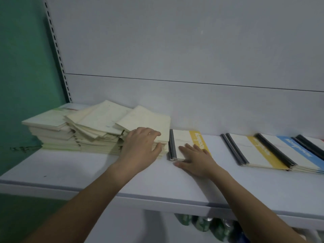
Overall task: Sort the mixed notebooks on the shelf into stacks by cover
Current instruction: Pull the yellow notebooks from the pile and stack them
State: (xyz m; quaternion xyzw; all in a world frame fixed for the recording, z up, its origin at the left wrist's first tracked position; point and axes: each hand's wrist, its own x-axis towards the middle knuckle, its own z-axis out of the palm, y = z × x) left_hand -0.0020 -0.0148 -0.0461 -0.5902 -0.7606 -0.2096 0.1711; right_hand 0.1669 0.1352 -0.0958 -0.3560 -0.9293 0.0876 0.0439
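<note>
Fingers (149, 132) of left hand (140, 146) curl over messy cream paper notebook pile (98, 127); right hand (194, 158) flat on yellow-striped notebook (184, 141), white metal shelf (87, 165) underneath.

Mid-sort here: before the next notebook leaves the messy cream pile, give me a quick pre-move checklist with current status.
1. Left hand has hold of the cream pile's right edge: ok, fingers curled over it.
2. Right hand steadies the yellow-band stack: ok, lying flat on it.
3. Cream pile squared: not ok, notebooks splayed.
4. Right-side stacks sorted by cover: not ok, yellow and blue bands overlap.
5. Free shelf space in front: ok.
</note>
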